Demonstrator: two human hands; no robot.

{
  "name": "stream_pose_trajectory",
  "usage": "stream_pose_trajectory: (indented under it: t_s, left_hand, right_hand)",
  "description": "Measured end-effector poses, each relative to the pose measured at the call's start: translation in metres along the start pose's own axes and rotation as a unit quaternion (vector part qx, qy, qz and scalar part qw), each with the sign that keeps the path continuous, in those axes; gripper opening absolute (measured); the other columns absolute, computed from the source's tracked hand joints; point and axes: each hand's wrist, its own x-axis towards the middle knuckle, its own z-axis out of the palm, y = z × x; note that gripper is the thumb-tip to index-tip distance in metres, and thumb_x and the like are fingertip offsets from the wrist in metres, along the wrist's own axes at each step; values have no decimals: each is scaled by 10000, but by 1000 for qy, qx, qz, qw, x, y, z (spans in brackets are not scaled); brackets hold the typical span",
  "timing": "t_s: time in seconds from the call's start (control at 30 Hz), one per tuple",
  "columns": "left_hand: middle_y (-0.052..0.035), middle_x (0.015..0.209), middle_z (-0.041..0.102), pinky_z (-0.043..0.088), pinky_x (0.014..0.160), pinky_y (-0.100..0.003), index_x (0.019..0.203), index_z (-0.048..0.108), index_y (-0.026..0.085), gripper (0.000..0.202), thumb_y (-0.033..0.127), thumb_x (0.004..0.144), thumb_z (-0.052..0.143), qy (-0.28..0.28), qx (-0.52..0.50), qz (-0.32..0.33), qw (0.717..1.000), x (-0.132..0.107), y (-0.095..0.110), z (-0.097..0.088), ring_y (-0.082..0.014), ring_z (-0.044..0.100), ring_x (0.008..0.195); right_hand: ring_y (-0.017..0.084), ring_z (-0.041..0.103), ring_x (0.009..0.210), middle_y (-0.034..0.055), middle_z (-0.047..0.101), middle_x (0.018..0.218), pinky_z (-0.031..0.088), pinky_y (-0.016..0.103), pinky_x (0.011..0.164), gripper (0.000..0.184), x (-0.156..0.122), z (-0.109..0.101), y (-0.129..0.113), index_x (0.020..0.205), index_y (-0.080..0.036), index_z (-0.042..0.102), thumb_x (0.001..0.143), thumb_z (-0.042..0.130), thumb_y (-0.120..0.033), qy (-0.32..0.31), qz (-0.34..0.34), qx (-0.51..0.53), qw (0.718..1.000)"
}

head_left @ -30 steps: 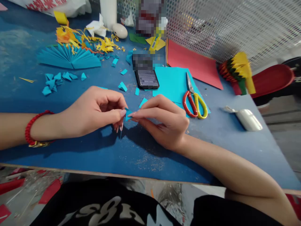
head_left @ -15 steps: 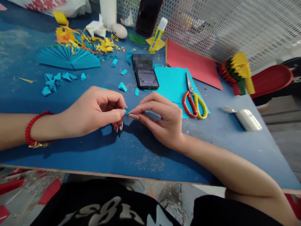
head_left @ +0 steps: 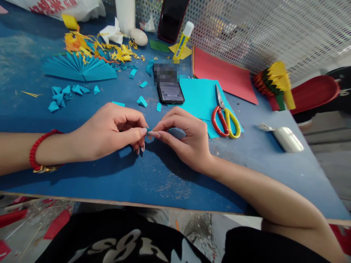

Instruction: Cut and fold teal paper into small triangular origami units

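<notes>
Between my two hands is a small piece of blue paper (head_left: pixel 148 130), mostly covered by fingertips. My left hand (head_left: pixel 117 131) pinches it from the left between thumb and forefinger, the other fingers curled. From the right, my right hand (head_left: pixel 186 137) pinches the same piece with thumb and fingers. Small cut blue paper pieces (head_left: pixel 142 101) lie just beyond the hands. Farther left is a cluster of folded blue paper bits (head_left: pixel 59 96), and behind it a pleated blue paper fan (head_left: pixel 82 69). Scissors (head_left: pixel 223 117) with one red and one yellow handle rest on blue paper sheets (head_left: pixel 199 98).
A phone (head_left: pixel 170 87) lies behind the hands; another phone (head_left: pixel 172 20) leans against a perforated metal panel (head_left: pixel 246 33). A glue stick (head_left: pixel 183 42), red paper (head_left: pixel 225 73), yellow scraps (head_left: pixel 123 53), a white case (head_left: pixel 289 138) and a yellow-orange paper craft (head_left: pixel 276 80) stand around.
My right thumb has shifted slightly over the blue paper piece, and less of it shows between the fingertips. The other things lie as before, with a slight shift of the view.
</notes>
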Motion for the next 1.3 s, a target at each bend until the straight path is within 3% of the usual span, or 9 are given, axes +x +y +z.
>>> stream_pose_trajectory:
  t_s: [0.3, 0.5, 0.67, 0.9, 1.07, 1.2, 1.3]
  left_hand:
    - [21, 584, 724, 477, 503, -161, 700, 769, 195, 213, 323, 812, 642, -2, 10, 3, 1000, 1, -4, 0, -134, 678, 503]
    - [-9, 650, 759, 530, 538, -170, 789, 736, 181, 171, 294, 869, 635, 0, -66, -10, 998, 1, -3, 0, -135, 693, 547]
    - [-13, 698, 773, 553, 565, -154, 855, 736, 167, 190, 326, 952, 697, -20, -84, 4, 996, 2, -5, 1, -122, 708, 589]
    - [-1, 741, 792, 584, 636, -122, 920, 744, 161, 100, 259, 932, 760, 18, -122, 10, 992, 4, -10, 1, -103, 738, 657]
    - [-4, 732, 787, 596, 630, -153, 955, 724, 155, 141, 276, 915, 782, 74, -170, 29, 982, 6, -12, -1, -115, 737, 643]
    - [-34, 755, 782, 608, 665, -204, 899, 728, 143, 251, 367, 886, 840, 101, -192, 40, 975, 9, -17, -3, -148, 747, 694]
    - [-66, 807, 785, 610, 691, -241, 888, 724, 136, 284, 405, 902, 815, 73, -205, 23, 976, 10, -21, -2, -160, 741, 718]
  right_hand:
    - [109, 654, 774, 23, 692, 872, 527, 232, 695, 102, -2, 1, 0, 924, -148, 757, 1016, 747, -189, -40, -34, -58, 997]
    - [113, 666, 788, 21, 697, 873, 552, 239, 706, 126, -2, 2, 0, 927, -160, 743, 1027, 744, -238, -3, -47, -53, 998]
    - [113, 686, 825, 17, 697, 900, 580, 242, 738, 61, -2, 3, -2, 949, -176, 738, 998, 758, -146, 36, -68, -39, 996]
    - [113, 698, 826, 17, 712, 910, 582, 237, 737, 51, 0, 5, 0, 976, -171, 756, 969, 785, -130, 45, -55, -62, 996]
    - [134, 697, 815, 3, 734, 899, 575, 259, 715, 125, 5, 6, 1, 1016, -203, 738, 943, 835, -233, 48, -10, -35, 998]
    - [145, 730, 822, 3, 756, 921, 596, 280, 743, 185, 23, -10, 8, 1074, -224, 730, 966, 811, -351, 53, -16, -44, 997]
    - [141, 712, 768, -9, 752, 884, 558, 275, 710, 162, 69, -39, 33, 1039, -241, 730, 1003, 740, -399, 131, -72, -105, 983]
